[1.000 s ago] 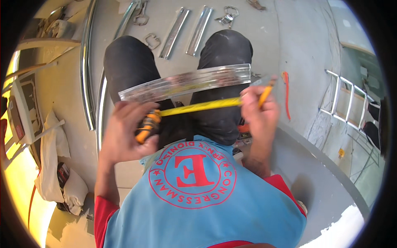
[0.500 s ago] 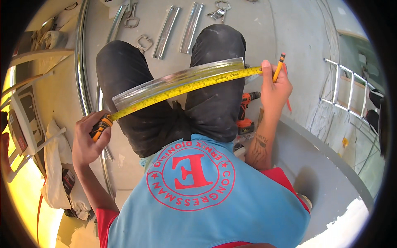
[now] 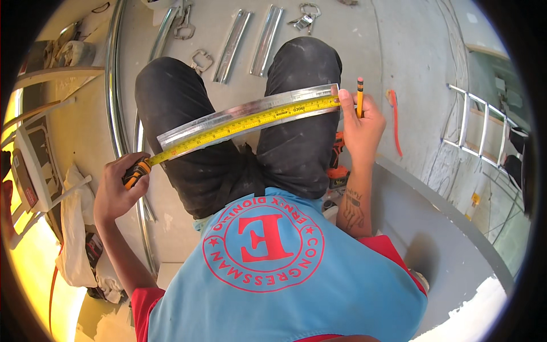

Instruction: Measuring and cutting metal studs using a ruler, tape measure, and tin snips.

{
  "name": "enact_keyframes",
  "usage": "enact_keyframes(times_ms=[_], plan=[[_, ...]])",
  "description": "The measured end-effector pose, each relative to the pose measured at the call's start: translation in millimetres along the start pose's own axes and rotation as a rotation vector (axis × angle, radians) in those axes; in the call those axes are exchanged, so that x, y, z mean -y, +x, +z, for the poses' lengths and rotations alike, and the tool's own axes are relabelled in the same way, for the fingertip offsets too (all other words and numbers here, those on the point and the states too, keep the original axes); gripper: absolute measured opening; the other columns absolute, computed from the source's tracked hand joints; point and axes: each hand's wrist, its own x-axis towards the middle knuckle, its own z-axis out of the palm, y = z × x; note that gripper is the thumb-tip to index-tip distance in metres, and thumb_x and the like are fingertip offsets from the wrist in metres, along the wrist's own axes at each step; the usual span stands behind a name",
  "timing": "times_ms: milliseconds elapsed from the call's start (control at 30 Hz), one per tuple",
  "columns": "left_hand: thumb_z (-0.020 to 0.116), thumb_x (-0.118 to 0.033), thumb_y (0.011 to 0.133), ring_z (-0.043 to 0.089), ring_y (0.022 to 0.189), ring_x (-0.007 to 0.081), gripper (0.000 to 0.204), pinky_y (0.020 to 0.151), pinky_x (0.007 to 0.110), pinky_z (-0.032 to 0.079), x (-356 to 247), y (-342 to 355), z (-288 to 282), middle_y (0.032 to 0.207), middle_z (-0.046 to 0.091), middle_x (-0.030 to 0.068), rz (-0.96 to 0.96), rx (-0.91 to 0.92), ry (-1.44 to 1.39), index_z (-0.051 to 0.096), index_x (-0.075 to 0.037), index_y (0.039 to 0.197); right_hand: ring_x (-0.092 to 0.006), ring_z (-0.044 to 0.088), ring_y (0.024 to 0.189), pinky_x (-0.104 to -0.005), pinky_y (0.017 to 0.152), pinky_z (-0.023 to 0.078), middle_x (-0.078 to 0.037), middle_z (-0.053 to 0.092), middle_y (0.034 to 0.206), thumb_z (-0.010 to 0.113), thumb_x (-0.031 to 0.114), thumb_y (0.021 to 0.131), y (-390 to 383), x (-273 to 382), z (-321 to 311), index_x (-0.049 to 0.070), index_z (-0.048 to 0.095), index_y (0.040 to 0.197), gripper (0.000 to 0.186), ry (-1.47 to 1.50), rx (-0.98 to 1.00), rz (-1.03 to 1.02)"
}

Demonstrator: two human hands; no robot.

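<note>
A shiny metal channel (image 3: 213, 118) lies across my thighs. Along it stretches the yellow blade (image 3: 245, 126) of a tape measure. My left hand (image 3: 118, 185) is closed round its black-and-orange case (image 3: 137, 172), just past the channel's left end. At the other end, my right hand (image 3: 366, 122) pinches the blade's tip against the channel's right end, thumb on top. A yellow pencil (image 3: 360, 94) stands up from between the same hand's fingers, its eraser end showing; the hand hides its lower part.
Two short metal channels (image 3: 232, 47) and several locking clamps (image 3: 201, 60) lie on the floor ahead. Long metal strips (image 3: 114, 85) run along my left. Beside my right thigh is an orange-and-black drill (image 3: 338, 149). A red strip (image 3: 394, 119) and an aluminium ladder (image 3: 484, 122) lie farther right.
My right hand has moved left with the blade's tip, from beyond the channel's right end to that end. The pencil has turned more upright. My left hand keeps hold of the case.
</note>
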Motion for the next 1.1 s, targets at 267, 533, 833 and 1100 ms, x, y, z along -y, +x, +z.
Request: enact_keyframes(times_ms=[267,533,833,1100], plan=[[0.066,-0.019,0.079,0.062,0.082,0.026,0.061,0.084,0.036,0.053,-1.2,-0.2,5.7,0.098,0.067,0.0176,0.041,0.018,-0.046,0.067,0.001,0.137,-0.0133,0.054,0.064,-0.0324,0.061,0.045,-0.006,0.064,0.079,0.082,0.031,0.099,0.7,2.3,7.7,-0.002,0.07,0.087,0.037,0.056,0.032,0.024],[0.059,-0.001,0.084,0.06,0.079,0.0253,0.06,0.081,0.036,0.052,11.5,3.6,4.2,0.102,0.066,0.0154,0.259,0.011,-0.057,0.072,-0.008,0.142,-0.0121,0.054,0.065,-0.0318,0.063,0.047,-0.005,0.064,0.075,0.082,0.03,0.099,1.5,3.2,13.9,-0.001,0.069,0.086,0.036,0.14,0.038,0.081],[0.064,0.003,0.077,0.064,0.078,0.0284,0.062,0.077,0.039,0.054,-10.0,0.5,12.8,0.1,0.068,0.0117,0.241,-0.107,0.24,0.079,-0.019,0.134,-0.0116,0.057,0.066,-0.0312,0.064,0.049,-0.005,0.065,0.077,0.082,0.03,0.099,-0.4,-3.9,15.5,0.0,0.069,0.088,0.034,0.077,-0.01,-0.004],[0.068,-0.003,0.076,0.065,0.083,0.0276,0.062,0.084,0.042,0.053,-20.8,-9.1,22.7,0.093,0.062,0.0084,0.251,-0.21,0.49,0.079,-0.025,0.133,-0.0127,0.066,0.067,-0.0308,0.066,0.052,-0.006,0.068,0.082,0.079,0.028,0.102,-6.4,4.9,18.3,0.0,0.068,0.091,0.032,0.113,-0.052,-0.077]])
